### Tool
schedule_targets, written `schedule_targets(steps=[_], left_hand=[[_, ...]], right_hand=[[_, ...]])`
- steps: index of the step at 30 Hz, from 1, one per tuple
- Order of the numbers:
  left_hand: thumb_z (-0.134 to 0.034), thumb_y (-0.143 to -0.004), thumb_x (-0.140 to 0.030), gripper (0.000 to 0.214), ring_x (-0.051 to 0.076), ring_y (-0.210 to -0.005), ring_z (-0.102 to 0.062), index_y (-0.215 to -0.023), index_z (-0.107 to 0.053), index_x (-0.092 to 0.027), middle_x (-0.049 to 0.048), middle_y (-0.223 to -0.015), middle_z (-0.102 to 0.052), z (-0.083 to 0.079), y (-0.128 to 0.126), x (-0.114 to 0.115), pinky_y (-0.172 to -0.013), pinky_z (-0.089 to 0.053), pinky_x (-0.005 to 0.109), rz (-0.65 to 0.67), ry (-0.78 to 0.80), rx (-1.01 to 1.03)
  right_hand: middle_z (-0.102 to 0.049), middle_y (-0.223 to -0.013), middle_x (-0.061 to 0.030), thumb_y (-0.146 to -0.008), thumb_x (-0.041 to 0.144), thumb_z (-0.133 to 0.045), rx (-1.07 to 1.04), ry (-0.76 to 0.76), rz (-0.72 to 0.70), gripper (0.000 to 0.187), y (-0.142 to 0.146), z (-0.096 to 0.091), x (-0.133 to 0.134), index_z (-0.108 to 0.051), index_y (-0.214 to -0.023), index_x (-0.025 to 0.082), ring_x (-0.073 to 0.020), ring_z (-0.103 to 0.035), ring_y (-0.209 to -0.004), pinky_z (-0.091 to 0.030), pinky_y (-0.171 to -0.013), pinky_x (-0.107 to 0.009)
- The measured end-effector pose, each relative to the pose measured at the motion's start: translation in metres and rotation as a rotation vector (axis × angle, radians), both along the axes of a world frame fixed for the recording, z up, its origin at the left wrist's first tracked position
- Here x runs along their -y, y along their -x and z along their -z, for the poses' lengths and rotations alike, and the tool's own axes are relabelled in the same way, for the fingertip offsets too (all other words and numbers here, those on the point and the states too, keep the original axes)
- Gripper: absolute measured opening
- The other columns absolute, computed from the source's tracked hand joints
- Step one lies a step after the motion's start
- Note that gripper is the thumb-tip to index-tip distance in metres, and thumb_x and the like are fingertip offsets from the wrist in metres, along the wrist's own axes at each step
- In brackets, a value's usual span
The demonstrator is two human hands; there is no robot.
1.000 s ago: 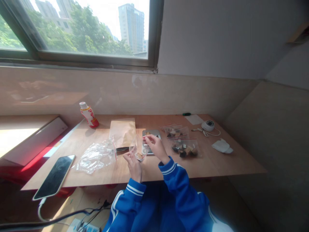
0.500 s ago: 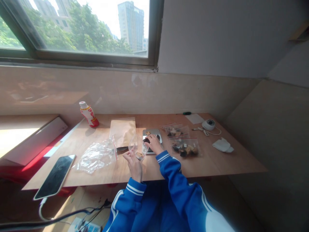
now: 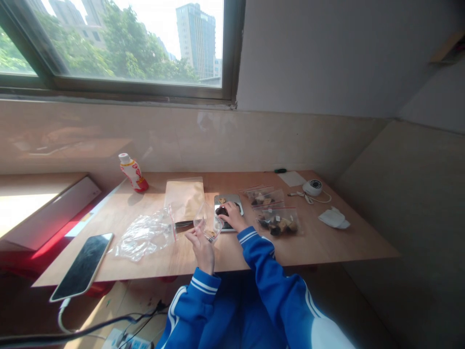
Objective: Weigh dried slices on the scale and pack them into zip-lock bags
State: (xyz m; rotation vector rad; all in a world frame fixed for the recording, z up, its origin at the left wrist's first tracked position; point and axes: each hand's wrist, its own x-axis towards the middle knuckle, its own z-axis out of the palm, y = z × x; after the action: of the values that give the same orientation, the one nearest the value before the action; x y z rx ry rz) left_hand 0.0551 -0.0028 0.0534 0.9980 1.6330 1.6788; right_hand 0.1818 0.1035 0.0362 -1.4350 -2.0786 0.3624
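Observation:
My left hand (image 3: 203, 249) pinches the edge of a small clear zip bag (image 3: 208, 218), its mouth facing the scale. A few light brown dried pieces (image 3: 210, 234) show low in the bag. My right hand (image 3: 233, 216) reaches over a flat silver scale (image 3: 227, 228), its fingers closed on a dark dried piece (image 3: 221, 211); the fingertips partly hide it. Toward the back of the scale lies a small tan piece (image 3: 222, 200). To the right of my right hand are filled zip bags (image 3: 281, 224) of dark and tan chunks.
A brown paper pouch (image 3: 185, 196) and crumpled clear bags (image 3: 145, 236) lie to the left. Farther out are a red-and-white bottle (image 3: 133, 173) and a phone (image 3: 83, 266) on a cable. At right are a white camera-like device (image 3: 312, 188) and a crumpled tissue (image 3: 334, 218).
My right hand has shifted very slightly right over the scale. My left hand and the bag stay almost where they were.

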Motion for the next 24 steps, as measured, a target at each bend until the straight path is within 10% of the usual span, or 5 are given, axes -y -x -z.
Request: schedule_targets(steps=[12, 19, 24], left_hand=[[-0.035, -0.090, -0.038, 0.030, 0.022, -0.101, -0.062, -0.112, -0.042, -0.020, 0.0145, -0.111, -0.062, -0.013, -0.002, 0.001, -0.084, -0.050, 0.034, -0.044, 0.066, 0.095], [-0.030, -0.090, -0.047, 0.029, 0.021, -0.102, -0.061, -0.099, -0.040, -0.021, 0.0154, -0.111, -0.062, -0.016, -0.003, -0.001, -0.087, -0.048, 0.038, -0.053, 0.069, 0.151], [-0.030, -0.089, -0.052, 0.031, 0.022, -0.103, -0.060, -0.090, -0.038, -0.022, 0.0152, -0.112, -0.061, -0.019, -0.005, 0.001, -0.088, -0.047, 0.037, -0.067, 0.086, 0.121]], right_hand=[[-0.060, -0.087, -0.0054, -0.071, 0.015, -0.061, -0.410, 0.036, 0.101, 0.010, -0.004, -0.021, 0.006, -0.064, -0.081, 0.016, -0.0178, -0.059, -0.080, -0.049, -0.076, -0.033], [-0.066, -0.080, -0.0058, -0.067, 0.035, -0.069, -0.914, 0.167, 0.138, 0.027, 0.009, -0.075, 0.030, -0.061, -0.083, 0.015, -0.0176, -0.063, -0.075, -0.052, -0.064, -0.028], [-0.065, -0.077, -0.0035, -0.067, 0.035, -0.070, -0.797, 0.162, 0.105, 0.029, 0.027, -0.104, 0.055, -0.061, -0.088, 0.017, -0.0157, -0.062, -0.069, -0.051, -0.058, -0.025]])
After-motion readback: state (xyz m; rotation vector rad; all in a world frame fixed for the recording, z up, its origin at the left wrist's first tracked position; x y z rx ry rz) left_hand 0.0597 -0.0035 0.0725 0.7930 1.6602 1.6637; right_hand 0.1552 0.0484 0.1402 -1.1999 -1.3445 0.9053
